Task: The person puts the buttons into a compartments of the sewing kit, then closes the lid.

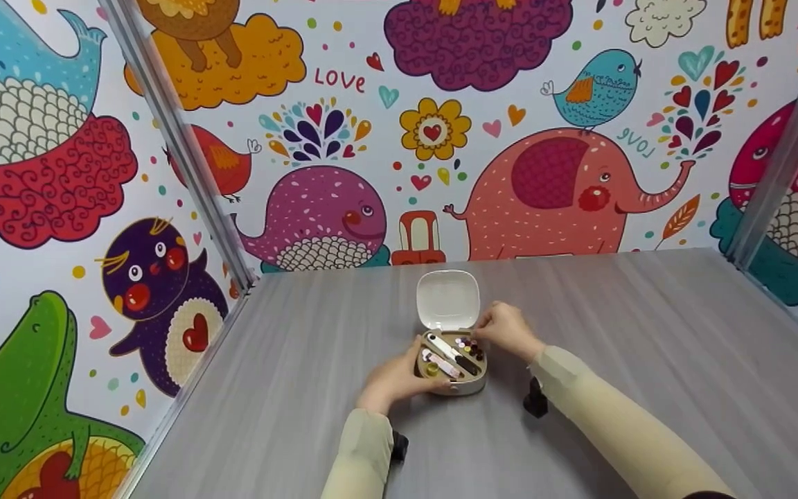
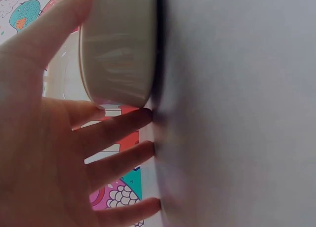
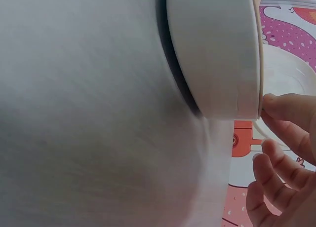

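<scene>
A grey wood-grain table (image 1: 648, 333) is seen from the head camera, boxed in by walls papered with cartoon animals (image 1: 551, 187), and near its middle a small beige case (image 1: 451, 371) stands open, its white lid (image 1: 448, 300) raised at the edge farthest from the person. The case lies between the two hands: the left hand (image 1: 393, 380) is curled against its near-left side, while the right hand (image 1: 508, 328) is set at its far-right corner, fingertips bent down over the small coloured items in the tray — whether anything is pinched there cannot be told. The long pieces inside run diagonally, from beside the left hand toward the right. In the left wrist view the case wall (image 2: 118, 49) is held by the thumb, the fingers (image 2: 118, 126) spread along the table below it. In the right wrist view the curled fingertips (image 3: 284, 106) are met at the case rim (image 3: 217, 54) — touching it, just beside the lid.
</scene>
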`<state>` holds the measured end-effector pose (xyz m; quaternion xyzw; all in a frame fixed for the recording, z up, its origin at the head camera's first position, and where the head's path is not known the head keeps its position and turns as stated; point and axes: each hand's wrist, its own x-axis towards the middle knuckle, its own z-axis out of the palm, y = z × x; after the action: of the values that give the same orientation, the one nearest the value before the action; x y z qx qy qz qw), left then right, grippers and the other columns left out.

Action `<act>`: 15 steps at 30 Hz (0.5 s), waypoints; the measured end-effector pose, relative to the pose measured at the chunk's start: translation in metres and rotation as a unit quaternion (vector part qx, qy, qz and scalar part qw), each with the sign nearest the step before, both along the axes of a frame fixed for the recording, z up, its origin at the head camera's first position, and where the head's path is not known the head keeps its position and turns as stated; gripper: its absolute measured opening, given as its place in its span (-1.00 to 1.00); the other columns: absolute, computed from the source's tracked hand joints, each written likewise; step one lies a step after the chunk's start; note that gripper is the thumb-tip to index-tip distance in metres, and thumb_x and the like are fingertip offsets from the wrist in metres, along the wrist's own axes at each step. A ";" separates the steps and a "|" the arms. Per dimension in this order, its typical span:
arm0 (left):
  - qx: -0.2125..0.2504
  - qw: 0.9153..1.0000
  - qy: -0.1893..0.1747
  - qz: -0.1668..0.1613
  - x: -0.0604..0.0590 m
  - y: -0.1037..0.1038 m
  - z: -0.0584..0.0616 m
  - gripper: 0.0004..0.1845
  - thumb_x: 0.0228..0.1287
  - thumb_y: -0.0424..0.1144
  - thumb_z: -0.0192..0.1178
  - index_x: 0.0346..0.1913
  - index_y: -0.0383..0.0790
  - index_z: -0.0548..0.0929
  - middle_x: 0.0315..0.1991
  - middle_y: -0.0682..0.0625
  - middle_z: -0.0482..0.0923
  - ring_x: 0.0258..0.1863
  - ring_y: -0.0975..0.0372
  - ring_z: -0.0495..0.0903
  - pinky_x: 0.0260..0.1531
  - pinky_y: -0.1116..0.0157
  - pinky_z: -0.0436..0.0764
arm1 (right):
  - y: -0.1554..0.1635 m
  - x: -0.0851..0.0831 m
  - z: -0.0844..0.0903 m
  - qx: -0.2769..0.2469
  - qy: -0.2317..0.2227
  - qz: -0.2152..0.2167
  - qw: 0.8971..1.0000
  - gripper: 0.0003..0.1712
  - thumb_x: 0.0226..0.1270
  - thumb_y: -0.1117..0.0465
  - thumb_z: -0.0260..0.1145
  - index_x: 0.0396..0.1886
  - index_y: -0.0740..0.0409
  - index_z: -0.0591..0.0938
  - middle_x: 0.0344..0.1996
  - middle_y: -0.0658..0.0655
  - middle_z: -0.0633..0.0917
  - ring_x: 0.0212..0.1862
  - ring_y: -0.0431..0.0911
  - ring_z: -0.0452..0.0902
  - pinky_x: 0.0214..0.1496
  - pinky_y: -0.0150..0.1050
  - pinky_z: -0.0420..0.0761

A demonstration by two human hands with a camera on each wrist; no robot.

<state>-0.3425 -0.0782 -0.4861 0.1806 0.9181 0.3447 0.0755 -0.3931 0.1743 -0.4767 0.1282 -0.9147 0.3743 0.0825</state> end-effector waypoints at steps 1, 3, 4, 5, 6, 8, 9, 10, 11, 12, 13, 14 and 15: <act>-0.002 1.000 0.001 0.000 0.000 0.000 0.000 0.21 0.26 0.15 0.55 0.74 -0.40 0.15 0.46 -0.51 0.49 0.33 -0.33 0.62 0.32 -0.23 0.61 | 0.000 0.000 0.000 0.002 -0.001 0.000 1.000 -0.90 0.07 0.36 0.60 -0.50 0.35 0.85 -0.41 0.05 0.60 -0.32 -0.14 0.44 -0.21 -0.16 0.50; -0.003 1.000 0.000 0.000 0.000 0.000 -0.001 0.22 0.26 0.17 0.55 0.74 -0.40 0.15 0.44 -0.53 0.50 0.31 -0.34 0.63 0.31 -0.24 0.61 | -0.002 0.000 -0.001 0.003 -0.004 0.000 1.000 -0.90 0.08 0.37 0.60 -0.50 0.36 0.84 -0.40 0.06 0.61 -0.32 -0.13 0.46 -0.21 -0.17 0.51; -0.003 1.000 0.001 -0.001 0.000 0.000 -0.002 0.22 0.26 0.18 0.55 0.74 -0.41 0.15 0.44 -0.53 0.50 0.30 -0.34 0.63 0.30 -0.24 0.61 | -0.002 -0.001 -0.002 0.003 -0.006 0.000 1.000 -0.90 0.08 0.38 0.61 -0.50 0.37 0.84 -0.40 0.07 0.61 -0.32 -0.13 0.46 -0.22 -0.18 0.51; -0.002 1.000 0.001 -0.003 0.000 -0.001 -0.002 0.23 0.25 0.20 0.54 0.73 -0.42 0.15 0.43 -0.54 0.51 0.30 -0.35 0.63 0.29 -0.25 0.61 | -0.003 -0.001 -0.003 0.003 -0.008 0.000 1.000 -0.89 0.08 0.38 0.61 -0.50 0.37 0.84 -0.39 0.08 0.61 -0.32 -0.12 0.46 -0.22 -0.19 0.52; -0.001 1.000 0.000 -0.003 0.000 -0.001 -0.002 0.24 0.25 0.22 0.54 0.73 -0.42 0.15 0.44 -0.54 0.50 0.30 -0.36 0.63 0.29 -0.26 0.61 | -0.004 -0.001 -0.003 0.001 -0.008 0.000 1.000 -0.89 0.08 0.39 0.61 -0.50 0.37 0.83 -0.39 0.08 0.61 -0.32 -0.12 0.47 -0.22 -0.19 0.53; -0.003 1.000 0.007 -0.006 -0.002 -0.003 -0.007 0.26 0.25 0.33 0.50 0.73 -0.41 0.16 0.43 -0.54 0.51 0.28 -0.35 0.65 0.26 -0.24 0.64 | -0.005 -0.001 -0.004 -0.001 -0.009 -0.001 1.000 -0.88 0.08 0.39 0.62 -0.50 0.38 0.83 -0.39 0.08 0.61 -0.32 -0.11 0.48 -0.23 -0.20 0.54; -0.002 1.000 0.007 -0.006 -0.002 -0.003 -0.007 0.27 0.25 0.34 0.49 0.73 -0.41 0.16 0.44 -0.54 0.50 0.28 -0.36 0.64 0.26 -0.25 0.63 | -0.005 -0.001 -0.004 -0.001 -0.008 -0.001 1.000 -0.88 0.08 0.39 0.62 -0.50 0.38 0.83 -0.39 0.08 0.60 -0.32 -0.11 0.48 -0.23 -0.20 0.54; -0.002 1.000 0.008 -0.008 -0.002 -0.003 -0.007 0.27 0.25 0.35 0.49 0.73 -0.42 0.16 0.43 -0.54 0.50 0.28 -0.36 0.65 0.26 -0.24 0.64 | -0.005 -0.001 -0.005 -0.001 -0.006 -0.002 1.000 -0.88 0.08 0.39 0.62 -0.50 0.38 0.83 -0.39 0.08 0.60 -0.32 -0.11 0.48 -0.24 -0.20 0.54; -0.001 1.000 0.007 -0.007 -0.001 -0.003 -0.006 0.28 0.25 0.35 0.49 0.73 -0.42 0.15 0.44 -0.54 0.50 0.28 -0.35 0.64 0.26 -0.24 0.64 | -0.005 -0.001 -0.005 -0.001 -0.004 -0.002 1.000 -0.88 0.08 0.39 0.63 -0.51 0.38 0.83 -0.39 0.08 0.60 -0.32 -0.11 0.48 -0.25 -0.20 0.54; -0.001 1.000 0.007 -0.007 -0.001 -0.003 -0.006 0.27 0.25 0.34 0.49 0.74 -0.41 0.15 0.44 -0.53 0.50 0.29 -0.35 0.64 0.27 -0.24 0.64 | -0.006 -0.001 -0.005 -0.001 -0.002 -0.002 1.000 -0.88 0.08 0.39 0.63 -0.50 0.38 0.83 -0.39 0.09 0.60 -0.32 -0.11 0.49 -0.26 -0.20 0.55; -0.002 1.000 0.007 -0.006 -0.001 -0.002 -0.005 0.27 0.25 0.32 0.50 0.74 -0.41 0.15 0.44 -0.53 0.50 0.30 -0.34 0.64 0.27 -0.23 0.64 | -0.006 -0.002 -0.005 -0.001 0.000 -0.003 1.000 -0.88 0.08 0.39 0.64 -0.50 0.37 0.83 -0.39 0.09 0.61 -0.32 -0.11 0.49 -0.26 -0.20 0.55; 0.002 1.000 -0.001 -0.003 0.002 -0.001 0.001 0.26 0.24 0.24 0.54 0.73 -0.43 0.14 0.46 -0.53 0.49 0.32 -0.35 0.62 0.30 -0.25 0.61 | -0.006 -0.002 -0.005 -0.001 0.002 -0.002 1.000 -0.88 0.08 0.39 0.64 -0.50 0.37 0.83 -0.39 0.09 0.61 -0.32 -0.10 0.49 -0.26 -0.20 0.55; -0.001 1.000 0.001 -0.001 0.002 -0.001 0.002 0.24 0.25 0.21 0.54 0.74 -0.42 0.14 0.45 -0.53 0.50 0.32 -0.34 0.63 0.30 -0.24 0.61 | -0.006 -0.002 -0.005 -0.001 0.003 -0.002 1.000 -0.88 0.08 0.39 0.64 -0.49 0.37 0.83 -0.39 0.09 0.61 -0.32 -0.10 0.49 -0.26 -0.21 0.55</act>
<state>-0.3403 -0.0794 -0.4844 0.1821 0.9182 0.3437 0.0754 -0.3951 0.1680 -0.4812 0.1276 -0.9143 0.3748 0.0857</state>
